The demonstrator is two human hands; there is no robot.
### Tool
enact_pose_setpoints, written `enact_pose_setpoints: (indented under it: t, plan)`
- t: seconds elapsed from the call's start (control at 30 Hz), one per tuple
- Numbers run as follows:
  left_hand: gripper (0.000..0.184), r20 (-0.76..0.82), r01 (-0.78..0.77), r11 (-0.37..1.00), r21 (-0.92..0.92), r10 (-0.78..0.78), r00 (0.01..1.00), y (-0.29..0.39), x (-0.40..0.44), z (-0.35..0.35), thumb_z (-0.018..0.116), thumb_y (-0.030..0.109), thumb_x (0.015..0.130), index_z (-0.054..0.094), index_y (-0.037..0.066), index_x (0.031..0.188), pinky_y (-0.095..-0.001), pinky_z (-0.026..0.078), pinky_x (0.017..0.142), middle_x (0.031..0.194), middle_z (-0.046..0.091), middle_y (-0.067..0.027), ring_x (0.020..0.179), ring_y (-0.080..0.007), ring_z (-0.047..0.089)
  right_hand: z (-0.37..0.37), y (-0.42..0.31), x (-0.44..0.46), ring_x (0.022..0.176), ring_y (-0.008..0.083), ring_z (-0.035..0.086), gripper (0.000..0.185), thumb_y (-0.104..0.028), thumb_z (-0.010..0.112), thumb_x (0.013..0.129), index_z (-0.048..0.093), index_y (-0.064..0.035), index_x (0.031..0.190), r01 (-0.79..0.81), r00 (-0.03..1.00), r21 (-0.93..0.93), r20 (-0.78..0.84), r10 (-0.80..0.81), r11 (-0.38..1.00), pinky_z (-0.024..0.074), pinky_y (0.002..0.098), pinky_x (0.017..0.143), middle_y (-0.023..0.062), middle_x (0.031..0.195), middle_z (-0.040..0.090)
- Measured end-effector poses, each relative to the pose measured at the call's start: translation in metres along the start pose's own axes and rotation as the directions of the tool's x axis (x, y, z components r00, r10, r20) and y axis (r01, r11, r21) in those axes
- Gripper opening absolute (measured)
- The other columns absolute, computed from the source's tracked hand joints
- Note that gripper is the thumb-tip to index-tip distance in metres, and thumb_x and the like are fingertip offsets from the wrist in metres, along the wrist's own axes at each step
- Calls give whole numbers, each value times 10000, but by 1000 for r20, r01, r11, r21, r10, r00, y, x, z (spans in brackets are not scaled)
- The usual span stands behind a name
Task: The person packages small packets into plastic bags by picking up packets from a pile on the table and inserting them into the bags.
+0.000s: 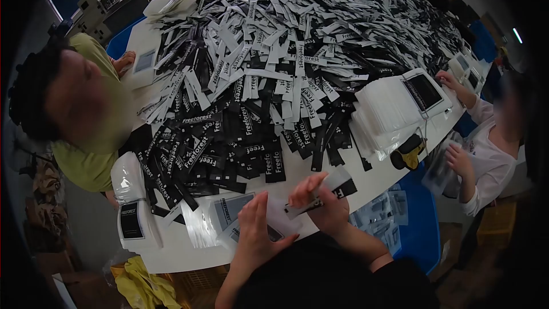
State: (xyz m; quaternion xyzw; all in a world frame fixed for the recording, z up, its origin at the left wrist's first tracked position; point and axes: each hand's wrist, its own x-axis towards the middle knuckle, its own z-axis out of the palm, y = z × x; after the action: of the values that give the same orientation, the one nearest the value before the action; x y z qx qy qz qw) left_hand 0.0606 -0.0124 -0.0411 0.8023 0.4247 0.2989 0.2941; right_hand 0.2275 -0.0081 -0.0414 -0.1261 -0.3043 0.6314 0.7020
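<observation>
My right hand [326,209] is closed around a few narrow packets [338,181], black and white, lifted just over the near table edge. To its left, my left hand [257,226] has its fingers stretched up and its thumb held apart, with no clear grip on anything. Below and between the hands lies a clear plastic bag [275,233] with a dark printed panel, partly covered by my left hand. Beside that hand, more clear bags [224,210] printed FREEFOREST lie flat on the white table [293,175].
A large heap of black and white Freeforest packets [269,74] covers most of the table. Stacks of bags stand at right [389,109] and left [130,186]. Co-workers sit on both sides. A blue bin [420,206] with filled bags is below the right edge.
</observation>
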Motion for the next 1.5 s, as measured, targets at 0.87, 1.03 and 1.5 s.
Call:
enact_pose_setpoints:
  t: [0.87, 1.03, 1.5]
  plan:
    - [106, 186, 255, 939, -230, -214, 959, -16, -11, -41, 592, 136, 839, 613, 37, 869, -289, 451, 506, 641, 597, -113, 549, -227, 595, -31, -15, 0, 636, 74, 525, 162, -92, 564, 848, 611, -4, 976, -498, 479, -815, 25, 877, 296, 427, 244, 570, 31, 702, 597]
    - [111, 175, 249, 945, -210, -214, 961, -8, -12, -37, 610, 151, 828, 607, 42, 847, -293, 451, 493, 631, 597, -113, 532, -239, 594, -24, 14, -11, 704, 47, 518, 144, -61, 614, 777, 619, 4, 905, -561, 610, -689, 30, 791, 459, 433, 223, 627, -11, 750, 599]
    - [167, 218, 282, 922, -265, -227, 949, -10, -8, -42, 687, 178, 772, 614, 27, 777, -265, 404, 465, 578, 555, -100, 484, -170, 534, -19, 8, 5, 752, 54, 519, 299, -85, 609, 784, 597, -16, 1076, -629, 526, -641, 66, 848, 440, 432, 218, 652, 11, 862, 620]
